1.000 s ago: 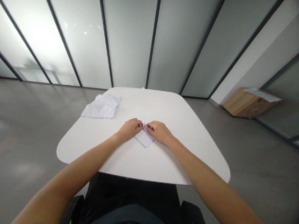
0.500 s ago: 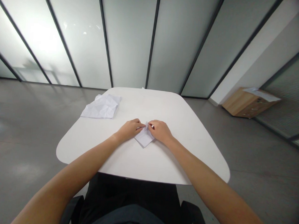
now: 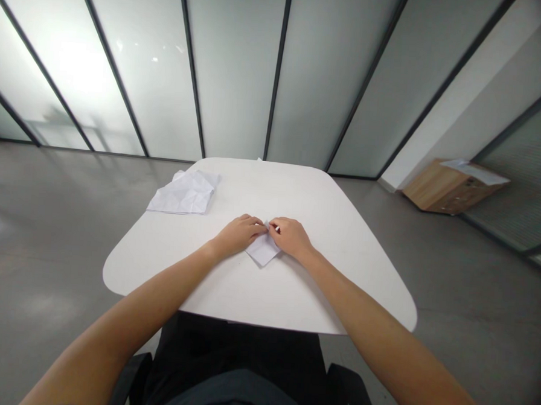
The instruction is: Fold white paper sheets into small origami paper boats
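A small folded sheet of white paper [image 3: 263,251] lies at the middle of the white table [image 3: 265,299], one corner pointing towards me. My left hand [image 3: 242,232] is at its upper left edge, fingers pressed together on the paper near its far corner. From the other side my right hand [image 3: 290,235] pinches the same far corner between thumb and forefinger. The fingertips of both hands almost meet there and hide part of the folds.
Several creased white sheets [image 3: 184,193] are stacked at the table's far left edge. A wooden cabinet [image 3: 453,186] with papers on top stands on the floor at the right. Frosted glass panels [image 3: 234,73] rise behind the table. Chair armrests [image 3: 132,373] flank me.
My left hand has shifted slightly to the right, its fingertips closer to those of my right hand. The right hand stays almost in place on the paper.
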`<state>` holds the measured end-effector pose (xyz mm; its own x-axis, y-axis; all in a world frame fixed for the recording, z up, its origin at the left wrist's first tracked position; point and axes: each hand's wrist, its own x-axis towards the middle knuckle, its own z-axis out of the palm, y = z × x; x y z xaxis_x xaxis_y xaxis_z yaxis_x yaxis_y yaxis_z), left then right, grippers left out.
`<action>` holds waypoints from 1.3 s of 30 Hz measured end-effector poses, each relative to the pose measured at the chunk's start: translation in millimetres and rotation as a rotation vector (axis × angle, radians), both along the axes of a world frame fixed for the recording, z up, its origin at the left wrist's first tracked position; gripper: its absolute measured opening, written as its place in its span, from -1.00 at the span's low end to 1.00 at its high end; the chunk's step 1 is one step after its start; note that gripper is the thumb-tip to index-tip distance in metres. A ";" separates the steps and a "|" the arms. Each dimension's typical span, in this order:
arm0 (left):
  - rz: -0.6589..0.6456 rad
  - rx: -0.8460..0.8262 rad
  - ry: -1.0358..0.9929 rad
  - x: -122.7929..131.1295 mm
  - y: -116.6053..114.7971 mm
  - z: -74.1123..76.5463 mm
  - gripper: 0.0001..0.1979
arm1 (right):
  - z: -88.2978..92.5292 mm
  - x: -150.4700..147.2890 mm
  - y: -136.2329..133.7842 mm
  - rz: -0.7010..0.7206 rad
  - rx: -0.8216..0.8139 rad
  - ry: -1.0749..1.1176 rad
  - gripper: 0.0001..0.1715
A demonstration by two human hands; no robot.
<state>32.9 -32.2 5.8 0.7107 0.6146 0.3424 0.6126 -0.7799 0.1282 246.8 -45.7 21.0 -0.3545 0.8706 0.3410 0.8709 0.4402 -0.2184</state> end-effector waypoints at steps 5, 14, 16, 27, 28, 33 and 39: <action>-0.004 -0.016 -0.013 -0.9 3.3 -2.0 -0.67 | 1.8 -1.4 -2.6 0.041 -0.028 0.013 -0.67; 0.149 -0.118 -0.207 0.1 -0.6 -3.8 -0.69 | 0.7 0.8 -1.8 0.133 -0.091 -0.010 -0.67; 0.130 -0.118 -0.231 0.1 0.0 -5.1 -0.57 | 0.1 1.6 -1.2 0.147 -0.100 -0.006 -0.67; 0.034 -0.035 -0.110 -2.7 -1.7 4.0 -0.79 | -1.6 5.5 1.7 0.192 -0.103 -0.043 -0.63; 0.029 -0.038 -0.094 -3.3 -2.6 5.5 -0.78 | -2.1 6.1 1.8 0.199 -0.099 -0.049 -0.64; 0.069 -0.052 -0.058 -6.3 -6.6 10.9 -0.74 | -3.8 9.3 3.6 0.248 -0.083 -0.084 -0.64; 0.176 -0.016 -0.027 -4.7 -7.6 11.8 -0.69 | -2.5 8.9 6.8 0.275 -0.091 -0.138 -0.56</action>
<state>28.2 -39.8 17.6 0.5821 0.7342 0.3495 0.7357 -0.6586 0.1582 255.7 -38.9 18.5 -0.6182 0.7605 0.1986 0.7463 0.6472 -0.1552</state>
